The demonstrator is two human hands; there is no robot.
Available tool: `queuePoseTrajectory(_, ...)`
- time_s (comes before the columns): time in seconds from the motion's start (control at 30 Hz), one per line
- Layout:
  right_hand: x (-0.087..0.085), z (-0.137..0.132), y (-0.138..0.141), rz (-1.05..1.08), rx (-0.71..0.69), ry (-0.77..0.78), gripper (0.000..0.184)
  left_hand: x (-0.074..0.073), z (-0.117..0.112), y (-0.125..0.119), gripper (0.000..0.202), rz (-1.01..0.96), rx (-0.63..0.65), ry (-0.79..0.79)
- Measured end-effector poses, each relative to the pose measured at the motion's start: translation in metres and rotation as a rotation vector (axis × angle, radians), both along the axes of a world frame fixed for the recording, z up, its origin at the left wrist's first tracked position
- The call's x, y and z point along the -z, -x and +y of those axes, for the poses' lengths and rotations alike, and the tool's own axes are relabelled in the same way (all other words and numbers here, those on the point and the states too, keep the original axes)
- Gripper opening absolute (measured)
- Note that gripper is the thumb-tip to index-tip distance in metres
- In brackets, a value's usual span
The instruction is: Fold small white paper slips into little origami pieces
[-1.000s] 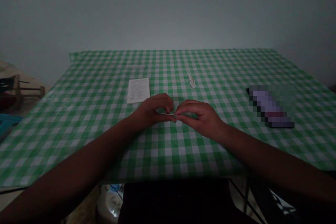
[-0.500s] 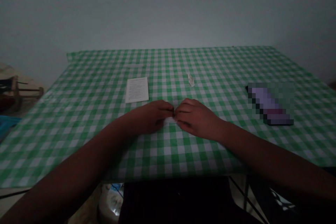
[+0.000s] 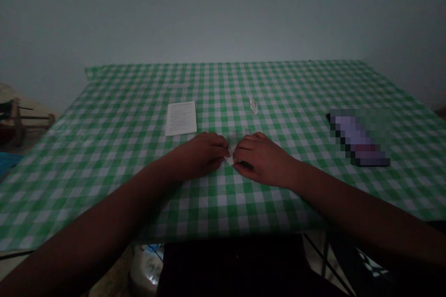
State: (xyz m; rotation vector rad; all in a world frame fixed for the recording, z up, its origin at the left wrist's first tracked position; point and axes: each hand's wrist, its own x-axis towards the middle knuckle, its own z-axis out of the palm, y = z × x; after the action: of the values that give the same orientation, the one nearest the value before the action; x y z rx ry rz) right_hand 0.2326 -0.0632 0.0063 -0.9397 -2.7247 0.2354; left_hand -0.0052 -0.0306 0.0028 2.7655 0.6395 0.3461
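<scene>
My left hand (image 3: 204,157) and my right hand (image 3: 262,158) meet over the near middle of the table, fingertips almost touching. Between them shows a small white paper-like piece (image 3: 229,159), pinched by the fingers of both hands. Most of it is hidden behind the fingertips, so its full shape cannot be made out. Just beyond my left hand lies a white printed sheet or booklet (image 3: 181,118), flat on the cloth. A small crumpled white scrap (image 3: 253,106) rests beyond my right hand.
A green and white checked cloth (image 3: 223,209) covers the table, which stands against a pale wall (image 3: 223,14). To the right lies a phone-like dark-edged object (image 3: 358,141), blurred by pixels. Wooden furniture (image 3: 21,123) stands off to the left.
My fingertips have drawn slightly apart, and more of the white piece between them shows. The sheet, the scrap and the phone-like object have stayed in place on the cloth.
</scene>
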Motion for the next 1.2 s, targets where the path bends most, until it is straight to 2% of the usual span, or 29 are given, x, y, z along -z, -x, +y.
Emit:
queuePoseTrajectory(0.13, 0.001, 0.005, -0.002, 0.092, 0.032, 0.079, 0.014, 0.001, -0.002, -0.004, 0.018, -0.007, -0.071, -0.006)
queuePoseTrajectory(0.23, 0.000, 0.009, -0.005, 0.129, 0.064, 0.104, 0.017, 0.005, 0.002, -0.006, 0.014, -0.041, -0.071, 0.011)
queuePoseTrajectory(0.4, -0.003, 0.013, -0.009, 0.073, 0.076, 0.123, 0.015, 0.006, 0.005, -0.007, 0.015, -0.038, -0.091, 0.047)
queuePoseTrajectory(0.63, 0.004, 0.015, -0.009, 0.070, 0.048, 0.091, 0.018, 0.005, 0.003, -0.007, 0.015, -0.043, -0.113, 0.025)
queuePoseTrajectory(0.83, -0.001, 0.020, -0.013, 0.017, 0.080, 0.128, 0.016, 0.004, 0.003, -0.008, 0.017, -0.050, -0.159, 0.084)
queuePoseTrajectory(0.97, -0.003, 0.020, -0.013, 0.041, 0.102, 0.185, 0.016, 0.008, 0.003, -0.007, 0.016, -0.065, -0.233, 0.100)
queuePoseTrajectory(1.2, -0.001, 0.019, -0.009, 0.117, 0.192, 0.273, 0.024, 0.014, 0.001, -0.011, 0.016, -0.063, -0.441, 0.137)
